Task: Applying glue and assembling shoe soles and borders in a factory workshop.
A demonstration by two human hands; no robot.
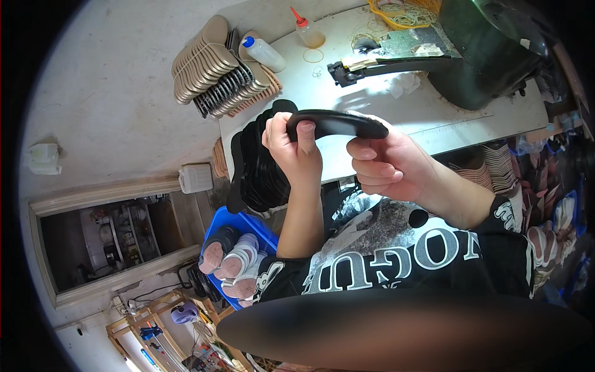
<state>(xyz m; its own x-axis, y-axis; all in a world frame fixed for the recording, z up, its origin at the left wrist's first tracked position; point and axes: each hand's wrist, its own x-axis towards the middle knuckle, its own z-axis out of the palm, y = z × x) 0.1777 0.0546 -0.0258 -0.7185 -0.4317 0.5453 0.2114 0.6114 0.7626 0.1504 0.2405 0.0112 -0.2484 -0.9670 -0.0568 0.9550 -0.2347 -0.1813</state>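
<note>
Between my two hands a black shoe insole (334, 124) is held above the near edge of the white table, bent into a shallow arch. My left hand (294, 149) grips its left end, with the thumb on the near face. At the other end my right hand (396, 164) has its fingers curled below the insole; its thumb is mostly hidden. Just beyond my left forearm, a stack of black insoles (257, 164) lies on the table's left side.
Beige and dark insoles (207, 65) are stacked by the wall, beside a blue-capped bottle (266, 54) and a red-tipped bottle (310, 36). A dark green machine (483, 56) stands right on the table (496, 127). A blue crate (217, 223) holds bundled insoles at lower left.
</note>
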